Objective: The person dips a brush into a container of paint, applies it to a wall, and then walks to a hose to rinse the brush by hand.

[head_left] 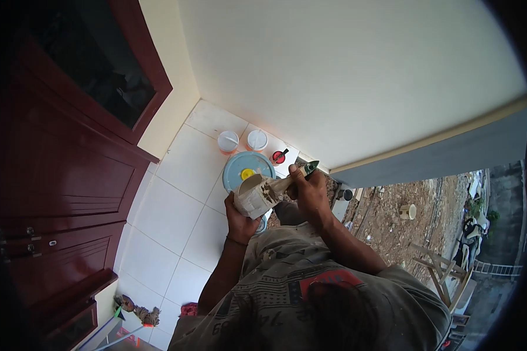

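My left hand (240,219) is wrapped round a tilted white tub (257,202) smeared with brownish residue, its open mouth facing up. In my right hand (310,193) is a paintbrush with a dark green handle (311,168); its pale, coated end reaches over the tub's right rim. Both hands are held in front of my waist. Below and beyond the tub, a large bucket with a light blue lid (233,171) stands on the floor, a yellow cap (247,174) at its middle.
Two small white-lidded pails (228,141) and a red pot (279,157) stand near the pale wall (334,76). Dark red doors (70,152) rise at left above white floor tiles (175,193). A mop (149,316) lies lower left. Rubble ground (386,216) and a wooden stand (439,269) are at right.
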Tool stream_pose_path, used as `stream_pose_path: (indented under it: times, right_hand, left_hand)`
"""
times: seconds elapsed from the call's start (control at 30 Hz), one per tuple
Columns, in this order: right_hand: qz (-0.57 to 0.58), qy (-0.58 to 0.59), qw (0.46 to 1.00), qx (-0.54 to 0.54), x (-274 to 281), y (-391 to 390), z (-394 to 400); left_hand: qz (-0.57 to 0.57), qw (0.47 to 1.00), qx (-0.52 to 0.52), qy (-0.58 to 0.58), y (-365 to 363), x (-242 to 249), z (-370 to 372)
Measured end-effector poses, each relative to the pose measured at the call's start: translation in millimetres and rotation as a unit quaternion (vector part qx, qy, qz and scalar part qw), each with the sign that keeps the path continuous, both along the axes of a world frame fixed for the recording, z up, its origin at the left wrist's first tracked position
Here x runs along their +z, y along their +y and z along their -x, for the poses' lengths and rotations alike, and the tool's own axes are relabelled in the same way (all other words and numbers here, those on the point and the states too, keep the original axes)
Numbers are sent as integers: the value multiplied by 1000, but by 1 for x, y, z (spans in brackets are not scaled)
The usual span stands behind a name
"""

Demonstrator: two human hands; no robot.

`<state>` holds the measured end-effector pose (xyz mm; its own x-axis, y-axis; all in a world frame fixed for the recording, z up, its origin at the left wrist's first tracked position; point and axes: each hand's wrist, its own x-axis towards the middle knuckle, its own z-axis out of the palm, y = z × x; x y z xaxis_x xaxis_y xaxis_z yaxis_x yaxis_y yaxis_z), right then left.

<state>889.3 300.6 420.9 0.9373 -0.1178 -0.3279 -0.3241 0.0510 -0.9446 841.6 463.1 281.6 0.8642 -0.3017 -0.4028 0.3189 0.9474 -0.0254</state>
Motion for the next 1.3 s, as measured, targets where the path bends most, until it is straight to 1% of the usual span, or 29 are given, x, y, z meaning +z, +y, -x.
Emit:
stream_pose_path:
  times: [0.03, 0.07, 0.13, 0.2, 0.23, 0.27, 0.3, 0.37, 0.4, 0.47, 0.5, 0.53, 0.57, 0.6, 0.63, 0.67, 0.73, 0.8, 0.83, 0.87, 0.9, 0.93, 0.97, 1.03, 1.07, 1.1, 1.23, 1.3]
  right_hand:
    - [-15, 32, 999, -4, -2, -3, -4]
    - [-6, 48, 999, -11, -23, -12, -8]
    - [-122, 80, 988, -41, -18, -12, -14]
    - [-198, 139, 970, -1, -44, -36, -23]
    - [-233, 164, 959, 8, -45, -36, -28]
    - [-244, 184, 952, 16, -48, -37, -32]
    - [-255, 204, 945, 24, -50, -37, -36]
    - [-345, 228, 909, 51, -61, -44, -44]
    - [-335, 239, 909, 56, -67, -50, -50]
    - [-361, 260, 895, 27, -84, -61, -70]
    - [-351, 234, 906, 28, -92, -64, -81]
    - [-339, 245, 908, 32, -103, -72, -93]
    - [-341, 217, 914, 35, -118, -84, -110]
    - [-343, 187, 920, 39, -135, -93, -130]
    - [-310, 175, 933, 46, -158, -105, -157]
    - [-224, 155, 960, 59, -199, -112, -199]
    - [-46, 109, 990, 78, -265, -125, -254]
    - [80, 47, 994, 58, -330, -115, -282]
    - [189, -5, 979, 77, -371, -120, -293]
    - [291, -59, 950, 97, -413, -125, -304]
    - [413, -113, 895, 121, -447, -129, -308]
    - [527, -162, 821, 147, -480, -133, -313]
    - [556, -222, 781, 177, -513, -141, -322]
    - [568, -299, 737, 211, -566, -145, -338]
    - [582, -304, 723, 215, -586, -144, -345]
    - [587, -349, 695, 225, -605, -144, -354]
    - [630, -378, 630, 252, -644, -134, -383]
    - [650, -394, 598, 253, -642, -137, -394]
  left_hand:
    - [13, 1000, -1, -9, 1, 1, -1]
    - [16, 1000, 16, -9, 3, 1, -2]
    - [10, 999, 30, 1, 6, -2, -3]
    - [36, 998, 51, 17, 11, -14, -5]
    - [67, 996, 56, -26, 15, -27, -6]
    - [98, 991, 61, -68, 14, -40, -3]
    - [96, 993, 70, -17, 18, -23, -7]
    - [122, 987, 102, -6, 21, -36, -8]
    - [136, 983, 121, -5, 24, -44, -8]
    - [151, 977, 152, -4, 28, -54, -11]
    - [140, 974, 176, -4, 29, -62, -10]
    - [129, 972, 198, -1, 30, -74, -8]
    - [123, 965, 227, 33, 29, -94, -8]
    - [76, 963, 256, 31, 29, -104, -11]
    - [28, 958, 283, 29, 34, -111, -14]
    - [20, 948, 315, 32, 36, -152, -18]
    - [115, 923, 367, -11, 40, -214, -11]
    - [168, 899, 401, -50, 43, -286, 0]
    - [131, 896, 422, -44, 45, -327, 9]
    - [150, 883, 441, -64, 49, -358, 9]
    - [140, 876, 457, -71, 50, -394, 16]
    - [130, 868, 473, -76, 51, -425, 21]
    - [139, 866, 474, -71, 52, -454, 23]
    - [128, 844, 513, -91, 52, -493, 24]
    - [132, 844, 513, -86, 52, -507, 25]
    - [126, 843, 515, -88, 52, -520, 24]
    - [112, 854, 500, -89, 56, -539, 11]
    - [109, 863, 482, -101, 57, -541, 6]
